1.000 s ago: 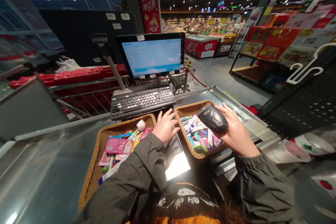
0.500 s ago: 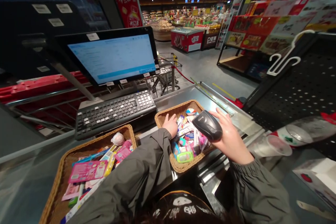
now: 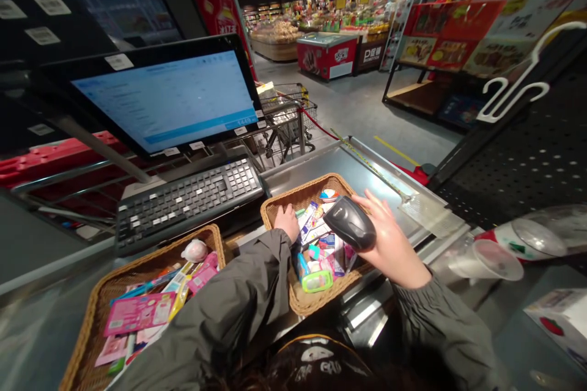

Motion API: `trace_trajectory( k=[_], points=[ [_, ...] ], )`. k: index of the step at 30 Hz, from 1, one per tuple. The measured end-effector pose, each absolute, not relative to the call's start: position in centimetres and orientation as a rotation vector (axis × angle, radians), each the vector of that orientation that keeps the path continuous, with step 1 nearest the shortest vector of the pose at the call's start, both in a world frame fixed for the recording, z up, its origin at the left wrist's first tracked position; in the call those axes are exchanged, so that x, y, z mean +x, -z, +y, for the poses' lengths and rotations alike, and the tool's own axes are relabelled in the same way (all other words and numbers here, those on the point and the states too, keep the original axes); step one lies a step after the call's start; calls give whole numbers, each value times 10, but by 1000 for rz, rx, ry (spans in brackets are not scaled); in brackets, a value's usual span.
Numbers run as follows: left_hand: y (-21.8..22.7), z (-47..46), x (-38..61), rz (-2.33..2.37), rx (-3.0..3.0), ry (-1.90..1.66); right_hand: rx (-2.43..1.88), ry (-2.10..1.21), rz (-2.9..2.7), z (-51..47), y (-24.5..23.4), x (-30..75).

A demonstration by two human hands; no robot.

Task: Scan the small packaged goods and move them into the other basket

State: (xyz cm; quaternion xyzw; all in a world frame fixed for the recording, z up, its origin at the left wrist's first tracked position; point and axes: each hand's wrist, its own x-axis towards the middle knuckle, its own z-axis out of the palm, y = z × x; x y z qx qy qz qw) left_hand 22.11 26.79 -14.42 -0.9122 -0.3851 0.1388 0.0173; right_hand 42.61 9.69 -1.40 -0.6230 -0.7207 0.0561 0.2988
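Note:
A black handheld barcode scanner [image 3: 350, 223] is in my right hand [image 3: 389, 244], which is wrapped round it from the right, above the right wicker basket [image 3: 316, 305]. My left hand [image 3: 287, 223] is down inside that basket at its left side. Its fingers are curled together; anything between them is hidden. Beside them lies a jumble of small packaged goods [image 3: 321, 244], with a lime-green-edged pack [image 3: 317, 281] at the near end. A second wicker basket [image 3: 87, 311], to the left, holds pink packets [image 3: 140, 313] and a pale round item [image 3: 194, 250], partly behind my left sleeve.
Behind the baskets stand a keyboard [image 3: 188, 201] and a lit monitor [image 3: 169, 98] on the metal counter [image 3: 316, 162]. To the right are a clear plastic cup [image 3: 488, 259], a bottle [image 3: 527, 238], a white box [image 3: 562, 324] and a black perforated panel [image 3: 527, 153] with a white hook.
My left hand has gone from spread fingers to curled ones inside the basket. The scanner stays in my right hand over the goods. The whole view has shifted slightly.

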Motion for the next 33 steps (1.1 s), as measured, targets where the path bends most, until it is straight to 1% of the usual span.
trace_trajectory(
  k=[6,11,19,22,25,33],
  points=[
    [145,269,231,-1244,-2837,-462,-1632,-158,-1915,98,16,430],
    [142,268,237,-1209,-2891,-418,-1632,-159,-1911,97,19,432],
    [142,277,238,-1239,-2943,-488,-1634,-155,-1904,92,19,432],
    [135,271,240,-1115,-2999,-400,-1633,-159,-1905,91,19,432],
    [127,264,242,-890,-3078,-309,-1632,-156,-1889,90,18,433],
    [124,287,243,-466,-3172,-356,-1643,-149,-1887,87,17,434]
  ],
)
